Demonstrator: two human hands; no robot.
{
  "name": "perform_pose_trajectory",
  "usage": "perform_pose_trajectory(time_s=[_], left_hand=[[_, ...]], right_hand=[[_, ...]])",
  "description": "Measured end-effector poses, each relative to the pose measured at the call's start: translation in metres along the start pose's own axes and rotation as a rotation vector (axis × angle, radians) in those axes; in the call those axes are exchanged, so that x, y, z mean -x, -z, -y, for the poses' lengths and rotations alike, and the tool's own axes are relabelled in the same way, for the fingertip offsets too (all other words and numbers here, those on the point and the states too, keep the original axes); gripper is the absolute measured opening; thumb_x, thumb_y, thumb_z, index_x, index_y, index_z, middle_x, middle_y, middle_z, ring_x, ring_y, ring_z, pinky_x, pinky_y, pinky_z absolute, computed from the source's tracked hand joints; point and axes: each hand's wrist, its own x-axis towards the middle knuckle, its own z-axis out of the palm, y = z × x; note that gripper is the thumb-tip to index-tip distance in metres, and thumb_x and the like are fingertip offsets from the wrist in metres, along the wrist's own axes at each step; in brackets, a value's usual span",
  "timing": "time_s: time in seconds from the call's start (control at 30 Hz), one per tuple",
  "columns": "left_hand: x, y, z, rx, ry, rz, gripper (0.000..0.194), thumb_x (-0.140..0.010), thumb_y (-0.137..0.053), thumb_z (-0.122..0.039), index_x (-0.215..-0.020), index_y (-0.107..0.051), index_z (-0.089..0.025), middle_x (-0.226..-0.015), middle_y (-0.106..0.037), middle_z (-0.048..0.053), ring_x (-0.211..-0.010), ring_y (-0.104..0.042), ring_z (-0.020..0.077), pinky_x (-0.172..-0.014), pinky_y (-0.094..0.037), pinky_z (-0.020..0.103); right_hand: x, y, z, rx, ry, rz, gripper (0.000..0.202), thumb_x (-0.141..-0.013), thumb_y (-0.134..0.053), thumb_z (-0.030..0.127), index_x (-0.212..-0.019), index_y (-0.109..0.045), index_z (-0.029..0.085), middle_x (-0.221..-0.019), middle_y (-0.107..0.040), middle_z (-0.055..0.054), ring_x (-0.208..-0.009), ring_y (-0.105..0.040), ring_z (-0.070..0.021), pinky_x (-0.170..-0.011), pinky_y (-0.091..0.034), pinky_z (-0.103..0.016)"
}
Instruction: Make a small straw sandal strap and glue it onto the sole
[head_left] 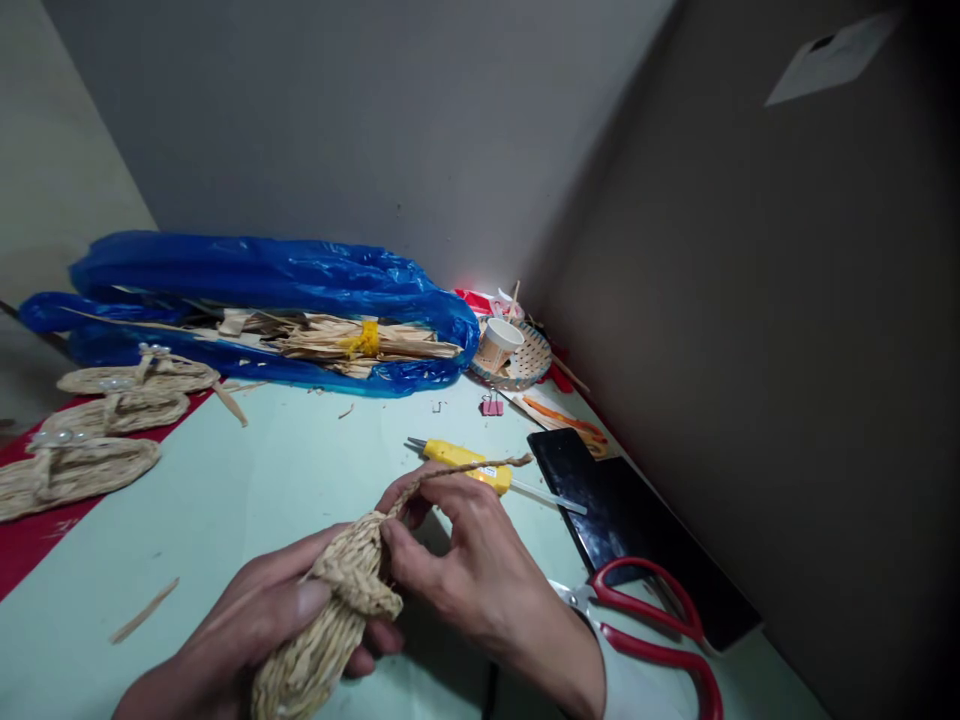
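A woven straw slipper (pixel 309 655) with a braided strap across it is held low in the middle of the view, tilted up. My left hand (pixel 262 610) grips its side, thumb on top by the strap and fingertips showing beneath. My right hand (pixel 457 545) pinches the slipper's far end between thumb and fingers, where a thin twisted straw cord (pixel 480 465) comes out over the index finger and points right. Just behind my right hand lies a yellow glue gun (pixel 450 455) with a clear glue stick in its rear.
Red-handled scissors (pixel 652 655) and a black flat device (pixel 637 530) lie at right. Straw slippers (pixel 97 465) sit at left. Behind are a blue plastic bag (pixel 247 270) with a straw bundle (pixel 322 338), a basket (pixel 529 360) with a paper cup (pixel 499 345), and a pink clip (pixel 492 406).
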Motion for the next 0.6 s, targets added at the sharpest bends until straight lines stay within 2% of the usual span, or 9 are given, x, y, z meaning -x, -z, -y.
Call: perform_pose_trajectory(time_s=[0.1,0.23,0.3,0.37,0.5,0.53,0.6], left_hand=[[-0.004,0.017,0.005,0.007,0.002,0.108,0.055,-0.073,-0.087,-0.059,-0.118,-0.084,-0.028,-0.097,-0.088,0.009,-0.090,-0.079,0.0327,-0.085,-0.064,0.039],[0.001,0.027,0.005,0.014,0.064,0.101,0.057,-0.075,-0.086,-0.054,-0.124,-0.083,-0.027,-0.106,-0.088,0.011,-0.098,-0.078,0.0379,-0.092,-0.063,0.046],[0.006,0.022,-0.001,0.062,0.109,0.077,0.058,-0.074,-0.085,-0.058,-0.121,-0.085,-0.024,-0.106,-0.089,0.014,-0.095,-0.078,0.0392,-0.093,-0.062,0.048],[0.012,0.011,-0.011,0.137,0.130,0.009,0.058,-0.070,-0.086,-0.058,-0.114,-0.088,-0.020,-0.100,-0.090,0.017,-0.091,-0.080,0.0377,-0.089,-0.061,0.043],[0.016,-0.011,-0.025,0.265,0.161,0.062,0.053,-0.071,-0.080,-0.049,-0.107,-0.089,-0.012,-0.089,-0.090,0.020,-0.080,-0.082,0.0377,-0.080,-0.063,0.043],[0.014,-0.014,-0.026,0.284,0.159,0.045,0.051,-0.073,-0.079,-0.050,-0.107,-0.089,-0.013,-0.088,-0.089,0.019,-0.079,-0.082,0.0379,-0.078,-0.064,0.045],[0.009,-0.018,-0.022,0.248,0.131,-0.062,0.043,-0.077,-0.083,-0.051,-0.103,-0.090,-0.018,-0.088,-0.089,0.015,-0.082,-0.080,0.0355,-0.076,-0.065,0.043]], right_hand=[[0.000,0.002,0.001,-0.033,-0.042,0.023,0.011,-0.088,-0.065,0.023,-0.083,-0.072,0.016,-0.088,-0.074,-0.007,-0.086,-0.068,-0.0216,-0.085,-0.050,-0.035],[0.001,0.004,0.002,-0.020,-0.045,0.040,0.011,-0.088,-0.065,0.022,-0.085,-0.073,0.015,-0.091,-0.074,-0.007,-0.089,-0.067,-0.0217,-0.086,-0.050,-0.035],[0.000,0.006,0.004,-0.002,-0.049,0.062,0.009,-0.087,-0.065,0.020,-0.085,-0.073,0.015,-0.089,-0.073,-0.006,-0.087,-0.067,-0.0208,-0.085,-0.050,-0.034],[-0.001,0.009,0.007,0.003,-0.061,0.086,0.007,-0.085,-0.066,0.017,-0.084,-0.072,0.015,-0.085,-0.071,-0.004,-0.082,-0.065,-0.0192,-0.081,-0.050,-0.033],[-0.002,0.013,0.014,-0.021,-0.084,0.118,0.008,-0.085,-0.064,0.012,-0.083,-0.071,0.016,-0.079,-0.067,-0.001,-0.075,-0.062,-0.0169,-0.074,-0.049,-0.030],[-0.001,0.012,0.014,-0.017,-0.080,0.118,0.009,-0.085,-0.064,0.012,-0.083,-0.071,0.016,-0.080,-0.068,-0.002,-0.076,-0.063,-0.0172,-0.075,-0.050,-0.030],[0.002,0.008,0.012,0.003,-0.057,0.106,0.009,-0.086,-0.063,0.012,-0.085,-0.071,0.016,-0.088,-0.071,-0.005,-0.083,-0.066,-0.0194,-0.080,-0.051,-0.032]])
